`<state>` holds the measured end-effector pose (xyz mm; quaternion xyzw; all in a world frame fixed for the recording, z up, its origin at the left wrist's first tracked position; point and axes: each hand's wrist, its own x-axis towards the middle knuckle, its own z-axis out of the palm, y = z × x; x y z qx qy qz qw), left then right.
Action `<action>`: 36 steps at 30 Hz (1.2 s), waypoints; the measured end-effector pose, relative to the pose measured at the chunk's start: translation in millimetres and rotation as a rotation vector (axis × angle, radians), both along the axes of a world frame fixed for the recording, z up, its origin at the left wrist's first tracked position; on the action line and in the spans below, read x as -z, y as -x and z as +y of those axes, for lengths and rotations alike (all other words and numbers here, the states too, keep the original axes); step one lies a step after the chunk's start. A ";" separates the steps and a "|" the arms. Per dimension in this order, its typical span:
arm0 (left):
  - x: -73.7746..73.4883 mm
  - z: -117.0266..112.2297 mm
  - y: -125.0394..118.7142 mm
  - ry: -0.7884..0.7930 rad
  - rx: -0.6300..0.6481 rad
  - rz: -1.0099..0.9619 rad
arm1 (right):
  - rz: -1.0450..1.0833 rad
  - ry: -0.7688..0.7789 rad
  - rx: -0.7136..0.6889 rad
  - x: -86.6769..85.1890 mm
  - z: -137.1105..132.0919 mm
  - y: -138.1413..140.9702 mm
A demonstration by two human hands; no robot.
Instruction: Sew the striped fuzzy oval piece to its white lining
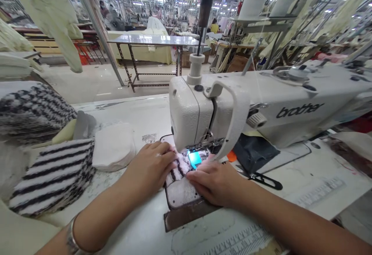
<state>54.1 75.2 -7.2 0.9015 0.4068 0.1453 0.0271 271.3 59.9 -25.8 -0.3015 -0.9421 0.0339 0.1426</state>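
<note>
Now | both hands (151, 167) (216, 181) flat on striped fabric piece (178, 169) | long axis toward needle

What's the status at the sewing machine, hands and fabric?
Left hand and right hand flat on striped fabric piece. Fabric under presser foot. Snips lie right, apart.

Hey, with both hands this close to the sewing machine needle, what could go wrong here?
The left hand and right hand press the small striped fuzzy fabric piece right beside the lit presser foot, so a fingertip might slip under the needle. The black thread snips lying near the right wrist could also get knocked.
</note>
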 end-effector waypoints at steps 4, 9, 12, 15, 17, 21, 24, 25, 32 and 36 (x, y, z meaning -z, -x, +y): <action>5.8 -2.0 7.2 0.038 -0.038 -0.056 | -0.123 -0.009 0.089 -1.9 0.1 9.0; 14.7 -10.8 25.2 0.065 -0.133 -0.064 | -0.194 0.015 0.115 -2.0 0.5 10.3; 17.1 -11.9 39.4 0.016 -0.134 -0.025 | -0.152 0.001 0.096 0.7 -0.1 7.2; 10.5 -11.2 41.3 -0.158 -0.076 0.059 | -0.108 -0.011 0.076 3.6 -1.3 5.2; 4.2 -12.9 30.2 -0.255 -0.051 0.014 | -0.079 -0.018 0.064 5.2 -2.1 4.7; 4.4 -18.5 -5.3 -0.161 0.054 -0.277 | -0.065 -0.003 0.037 7.3 -2.6 4.1; 16.0 -14.5 -14.3 -0.096 0.174 -0.287 | -0.046 -0.005 0.024 8.0 -2.2 2.9; 19.4 -11.4 -12.2 -0.088 0.214 -0.252 | -0.036 -0.009 0.025 7.9 -2.0 2.4; 17.2 4.8 5.7 -0.043 0.346 -0.073 | -0.078 0.023 0.063 3.2 -1.6 1.7; 21.3 2.5 0.4 -0.001 0.277 -0.105 | -0.104 -0.070 0.141 1.2 -2.5 1.2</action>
